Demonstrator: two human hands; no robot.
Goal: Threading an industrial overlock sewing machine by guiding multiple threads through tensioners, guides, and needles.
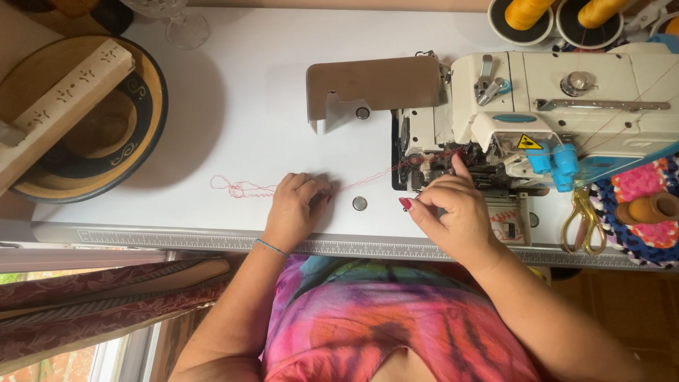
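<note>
White table — left hand curled on red thread.

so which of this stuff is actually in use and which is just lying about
In use:
- left hand on thin red thread chain
- right hand at needle area of white overlock sewing machine

Lying about:
- gold-handled scissors
- round dark ceramic bowl
- clear stemmed glass
- yellow thread cones

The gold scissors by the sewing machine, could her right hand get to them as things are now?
Probably yes. The gold scissors lie uncovered on the table's front edge, just beyond the right hand, which is at the sewing machine's needle area; nothing lies between them.
</note>
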